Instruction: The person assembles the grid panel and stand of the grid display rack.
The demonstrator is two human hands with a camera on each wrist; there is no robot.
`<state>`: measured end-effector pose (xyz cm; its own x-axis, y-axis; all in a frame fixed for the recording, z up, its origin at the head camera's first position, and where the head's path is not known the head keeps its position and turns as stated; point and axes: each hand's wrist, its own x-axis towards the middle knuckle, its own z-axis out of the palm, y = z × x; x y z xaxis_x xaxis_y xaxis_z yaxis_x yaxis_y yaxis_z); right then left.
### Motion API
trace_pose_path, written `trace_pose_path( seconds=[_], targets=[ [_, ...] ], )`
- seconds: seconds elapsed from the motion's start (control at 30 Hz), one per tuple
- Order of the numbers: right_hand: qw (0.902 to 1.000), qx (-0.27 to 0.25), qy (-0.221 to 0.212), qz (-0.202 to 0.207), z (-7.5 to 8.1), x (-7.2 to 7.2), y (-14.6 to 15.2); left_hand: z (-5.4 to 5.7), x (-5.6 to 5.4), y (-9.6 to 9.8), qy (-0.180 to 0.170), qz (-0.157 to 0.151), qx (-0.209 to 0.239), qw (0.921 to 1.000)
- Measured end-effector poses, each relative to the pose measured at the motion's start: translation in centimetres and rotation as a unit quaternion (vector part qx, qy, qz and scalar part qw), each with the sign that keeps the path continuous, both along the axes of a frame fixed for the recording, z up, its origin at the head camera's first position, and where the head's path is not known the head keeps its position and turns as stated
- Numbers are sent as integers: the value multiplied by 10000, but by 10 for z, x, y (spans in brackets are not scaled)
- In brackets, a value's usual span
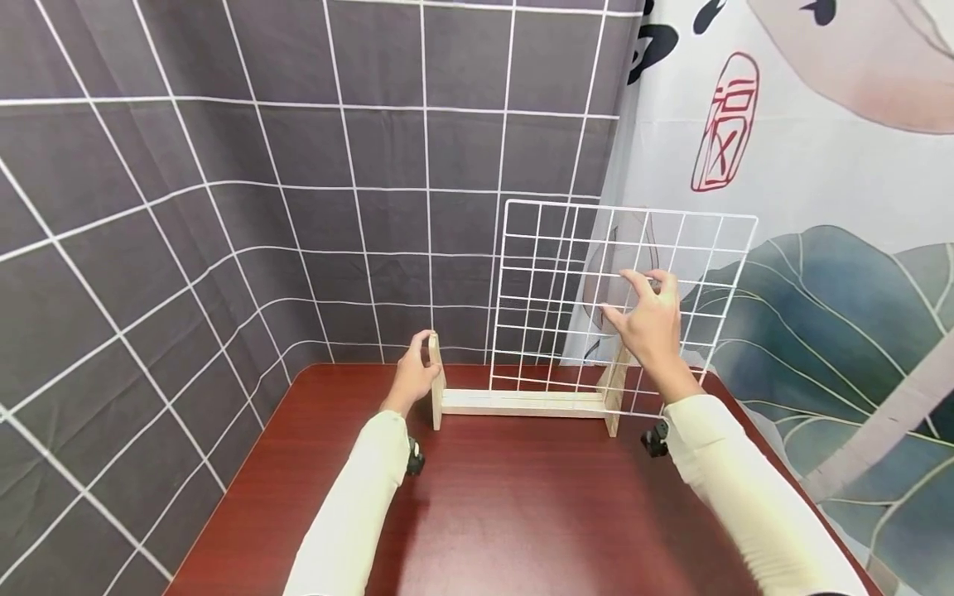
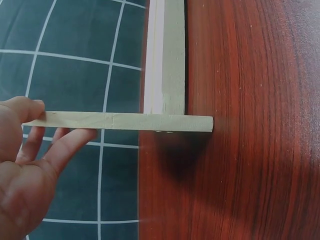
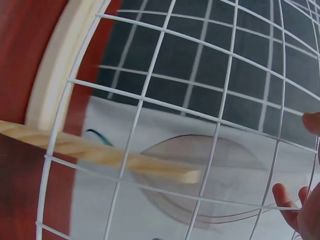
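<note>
A pale wooden stand, two uprights joined by a crossbar (image 1: 464,403), rests on the table. My left hand (image 1: 411,377) grips the top of its left upright (image 2: 125,120), thumb on one face and fingers on the other. A white wire grid panel (image 1: 551,300) hangs tilted in my right hand (image 1: 652,327), which holds it by the wires right of its middle. In the head view its lower part overlaps the crossbar and the right upright (image 1: 615,382). Through the wires, the right wrist view shows that upright (image 3: 160,168). Only some right fingertips (image 3: 282,192) appear there.
The reddish-brown table (image 1: 477,513) runs back to a dark grey cloth (image 1: 380,149) with white lines. At the right hangs a white curtain (image 1: 663,157) with painted leaves. A small black device (image 1: 656,439) sits at the right wrist.
</note>
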<state>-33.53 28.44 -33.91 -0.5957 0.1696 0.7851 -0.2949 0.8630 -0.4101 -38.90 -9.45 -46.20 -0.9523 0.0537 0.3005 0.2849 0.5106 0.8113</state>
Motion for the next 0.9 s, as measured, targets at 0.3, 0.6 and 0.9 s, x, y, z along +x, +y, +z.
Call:
trace_pose_path(
  seconds=[0.3, 0.6, 0.9],
  targets=[
    [9993, 268, 191, 166, 39, -17, -23, -1, 1, 1, -115, 37, 33, 9999],
    [9998, 197, 90, 0, 65, -36, -44, 2, -1, 3, -141, 35, 27, 9999],
    [9999, 83, 80, -83, 81, -51, -64, 1, -5, 3, -146, 51, 53, 9999]
  ],
)
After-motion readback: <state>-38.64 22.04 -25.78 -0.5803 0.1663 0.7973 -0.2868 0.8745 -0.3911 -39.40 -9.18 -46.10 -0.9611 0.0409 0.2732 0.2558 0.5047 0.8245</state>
